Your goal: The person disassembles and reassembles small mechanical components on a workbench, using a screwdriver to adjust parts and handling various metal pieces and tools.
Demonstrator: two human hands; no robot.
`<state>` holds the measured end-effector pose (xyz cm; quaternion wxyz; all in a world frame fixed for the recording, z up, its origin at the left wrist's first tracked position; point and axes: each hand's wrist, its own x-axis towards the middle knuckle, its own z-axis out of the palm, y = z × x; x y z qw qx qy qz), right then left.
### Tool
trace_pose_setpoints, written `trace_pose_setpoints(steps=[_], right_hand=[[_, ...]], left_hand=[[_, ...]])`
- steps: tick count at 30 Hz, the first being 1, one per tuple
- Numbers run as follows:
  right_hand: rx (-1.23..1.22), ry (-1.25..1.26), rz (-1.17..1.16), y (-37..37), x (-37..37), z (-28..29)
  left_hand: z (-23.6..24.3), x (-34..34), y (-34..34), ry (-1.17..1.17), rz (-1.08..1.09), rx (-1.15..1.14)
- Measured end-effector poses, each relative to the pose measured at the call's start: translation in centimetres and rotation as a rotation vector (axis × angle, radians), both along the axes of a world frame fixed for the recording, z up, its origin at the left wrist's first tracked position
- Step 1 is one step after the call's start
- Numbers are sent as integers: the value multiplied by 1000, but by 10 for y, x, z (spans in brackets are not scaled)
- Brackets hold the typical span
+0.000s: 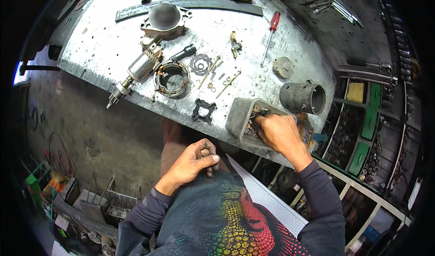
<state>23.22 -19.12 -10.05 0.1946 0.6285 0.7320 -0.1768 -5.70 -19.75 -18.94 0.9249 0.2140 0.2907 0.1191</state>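
My right hand (280, 131) reaches into a clear plastic container (238, 115) at the bench's near edge. Its bent fingers close among small dark and copper-coloured parts (252, 128); what they grip is hidden. In front of my body, off the bench, my left hand (195, 161) is curled with the thumb pressed to the fingers. Anything inside it cannot be made out. Left of the container lies a dark four-armed plate (204, 110). A ring-shaped holder with copper pieces (172, 80) sits beside a motor armature (140, 68).
The metal bench (235, 24) also bears a cast housing (165, 20), a dark steel bar (199, 3), a red-handled screwdriver (272, 34), a round cap (283, 68) and a hollow cylinder (301, 97). Long bolts (210, 71) lie mid-bench. Divided parts trays (349, 165) stand at right.
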Motion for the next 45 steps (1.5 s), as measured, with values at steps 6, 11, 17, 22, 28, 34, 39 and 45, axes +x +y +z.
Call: trace_pose_setpoints(steps=[6, 11, 17, 22, 28, 34, 39, 45], right_hand=[[-18, 199, -169, -1, 6, 17], [-41, 444, -341, -6, 16, 35], [-45, 660, -398, -10, 21, 38], [-151, 1008, -798, -21, 25, 43], [-229, 1226, -1047, -30, 27, 47], [46, 310, -262, -32, 28, 68], [127, 302, -182, -27, 18, 53], [56, 198, -162, -7, 6, 4]], left_hand=[[1, -3, 2, 1, 17, 4], [0, -3, 4, 31, -4, 22], [1, 3, 4, 20, 7, 1], [3, 5, 5, 24, -6, 23], [8, 7, 7, 37, -2, 18], [13, 11, 7, 55, -9, 16], [17, 18, 6, 71, -26, 12], [23, 20, 6, 101, -27, 46]])
